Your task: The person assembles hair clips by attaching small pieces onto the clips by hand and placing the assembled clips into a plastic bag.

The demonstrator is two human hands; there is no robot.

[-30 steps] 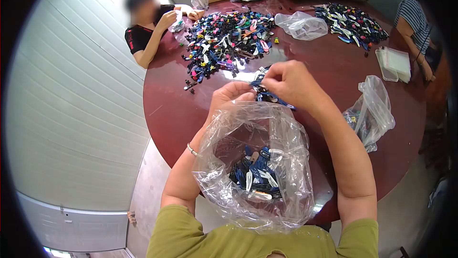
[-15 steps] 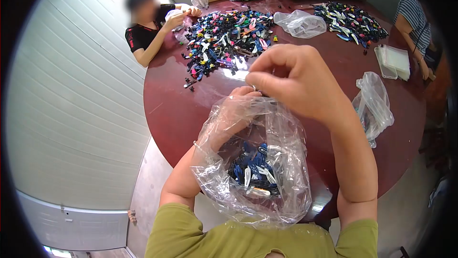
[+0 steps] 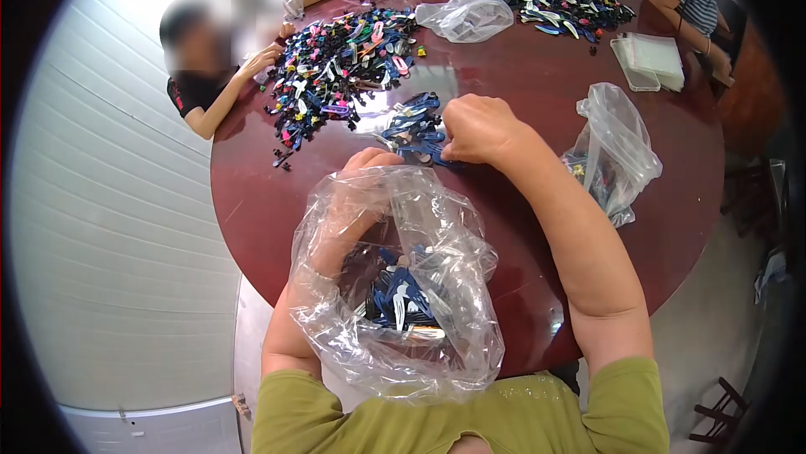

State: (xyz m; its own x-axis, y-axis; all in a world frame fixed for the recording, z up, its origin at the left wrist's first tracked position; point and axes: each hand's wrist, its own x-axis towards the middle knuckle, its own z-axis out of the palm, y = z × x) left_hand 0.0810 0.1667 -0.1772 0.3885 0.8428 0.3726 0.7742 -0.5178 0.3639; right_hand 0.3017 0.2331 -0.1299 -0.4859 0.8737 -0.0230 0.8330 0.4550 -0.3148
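Note:
A large clear plastic bag (image 3: 453, 286) stands open at the table's near edge, with blue, white and black hair clips (image 3: 399, 299) inside. My left hand (image 3: 365, 177) is at the bag's far left rim, its fingers bent; part of it shows through the plastic and what it holds is hidden. Beyond the bag lies a small pile of blue and dark clips (image 3: 414, 128). My right hand (image 3: 478, 128) touches the right side of this pile with fingers curled down, their tips hidden.
Mixed clips (image 3: 336, 59) form a big heap at far left, another heap (image 3: 562, 2) lies at the back. Clear bags (image 3: 466, 17) (image 3: 617, 147) and plastic sleeves (image 3: 655, 61) rest on the red table (image 3: 520, 68). Co-workers sit left and right.
The view has shifted, moving the table and bag leftward in the picture. My right hand has come away from my left hand to the small pile, which now shows more fully.

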